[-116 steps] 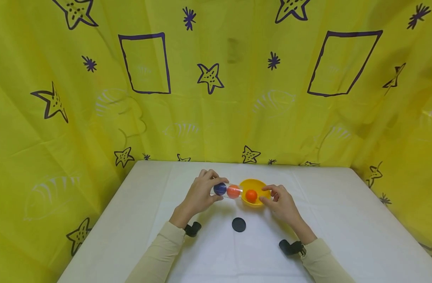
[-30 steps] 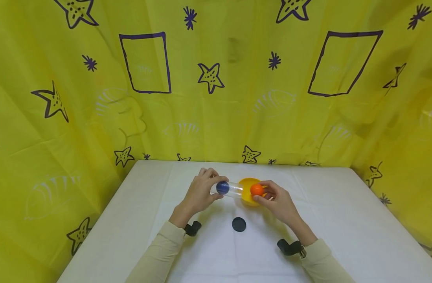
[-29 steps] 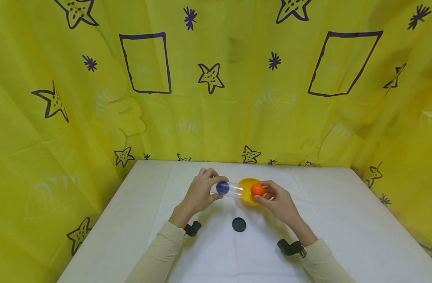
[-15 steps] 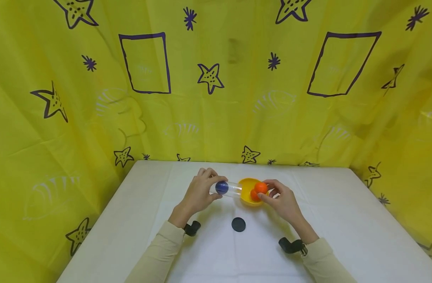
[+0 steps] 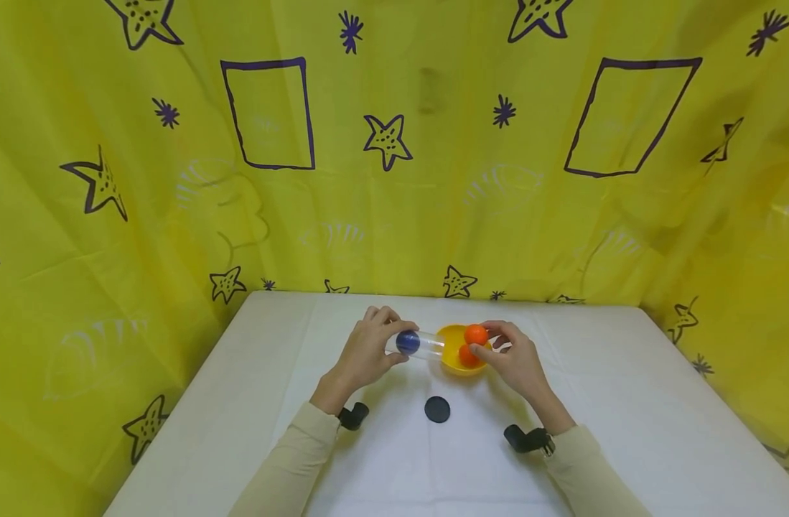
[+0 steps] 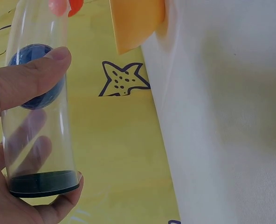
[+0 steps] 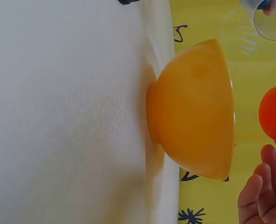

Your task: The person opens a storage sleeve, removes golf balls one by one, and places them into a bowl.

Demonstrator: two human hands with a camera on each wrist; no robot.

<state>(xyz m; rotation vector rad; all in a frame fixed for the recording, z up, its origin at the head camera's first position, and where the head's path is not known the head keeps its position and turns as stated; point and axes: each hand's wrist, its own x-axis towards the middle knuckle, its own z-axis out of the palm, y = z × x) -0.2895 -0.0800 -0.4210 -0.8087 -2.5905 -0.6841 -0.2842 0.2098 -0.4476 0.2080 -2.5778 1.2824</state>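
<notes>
My left hand [image 5: 362, 352] grips a clear tube [image 5: 433, 346] lying nearly level, its mouth toward the yellow bowl [image 5: 451, 343]. Inside the tube is a dark blue ball [image 6: 37, 100]; a dark green cap [image 6: 44, 183] closes the end near my palm. My right hand [image 5: 513, 362] pinches an orange ball [image 5: 476, 334] between thumb and fingers over the bowl's right side. In the right wrist view, this orange ball [image 7: 272, 114] is beyond the bowl's rim, apart from the tube's mouth. A second orange ball [image 5: 468, 356] sits in the bowl, partly covered by my thumb.
A black round disc [image 5: 437, 409] lies flat on the white tabletop [image 5: 394, 459], in front of the bowl and between my forearms. Behind the table's far edge hangs a yellow curtain [image 5: 394, 201] with drawn stars.
Earlier the tube held an orange ball beside the blue one; now only the blue remains inside. My right hand has taken an orange ball and moved it slightly right and up from the tube's mouth.
</notes>
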